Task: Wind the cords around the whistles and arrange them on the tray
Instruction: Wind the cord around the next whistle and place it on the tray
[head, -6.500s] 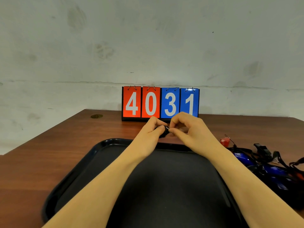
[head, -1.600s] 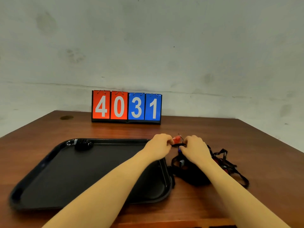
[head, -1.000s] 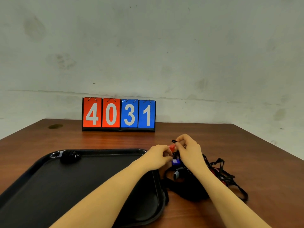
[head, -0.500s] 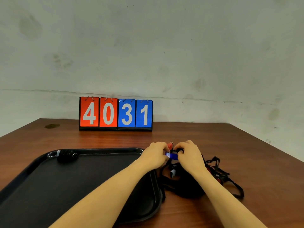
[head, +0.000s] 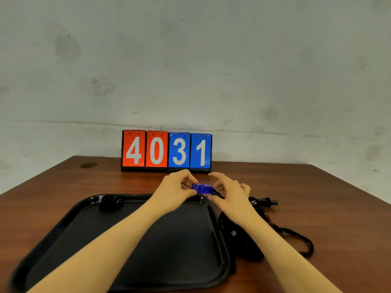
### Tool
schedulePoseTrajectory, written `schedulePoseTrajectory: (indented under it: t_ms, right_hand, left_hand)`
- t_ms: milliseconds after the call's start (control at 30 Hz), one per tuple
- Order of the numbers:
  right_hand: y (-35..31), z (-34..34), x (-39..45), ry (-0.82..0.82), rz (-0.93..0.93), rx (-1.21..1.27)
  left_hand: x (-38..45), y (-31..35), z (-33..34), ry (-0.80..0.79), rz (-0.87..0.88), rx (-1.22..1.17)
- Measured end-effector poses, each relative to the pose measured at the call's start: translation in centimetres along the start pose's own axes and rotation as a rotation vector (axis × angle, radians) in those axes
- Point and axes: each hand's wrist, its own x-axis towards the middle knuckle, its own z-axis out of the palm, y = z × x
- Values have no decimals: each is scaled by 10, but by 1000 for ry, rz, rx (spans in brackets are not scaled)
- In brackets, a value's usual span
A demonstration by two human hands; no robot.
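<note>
Pinching a blue whistle (head: 202,188) at its left end with my left hand (head: 176,189), I hold it above the far rim of the tray (head: 218,231). My right hand (head: 229,192) grips its black cord (head: 218,194) at the ring end. One wound whistle (head: 111,203) lies in the tray's far left corner. More whistles with tangled cords (head: 275,225) lie on the bench (head: 317,208), right of the tray. A scoreboard (head: 166,151) reads 4031.
</note>
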Motion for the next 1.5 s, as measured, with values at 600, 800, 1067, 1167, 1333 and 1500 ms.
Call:
schedulePoseTrajectory:
  t_ms: [600,800,1067,1167,1333,1500]
  right_hand:
    - [-4,-11,-15,-63,136,164]
    - [-12,-22,-16,48,103,139]
    - [-15,-39,-18,13,161,94]
    - [-12,-43,-18,24,165,49]
    - [-25,-49,-13,100,132,123]
    - [-36,-54,-2,267,109,222]
  left_hand:
    - [-11,9,3,-15,-32,-34]
    - [-9,19,-7,76,-37,-119]
    - [-6,40,-18,168,-62,-242]
    - [-7,45,-21,194,-70,-275]
    - [-10,51,-23,207,-80,-281]
    - [-8,53,-34,242,-87,-248]
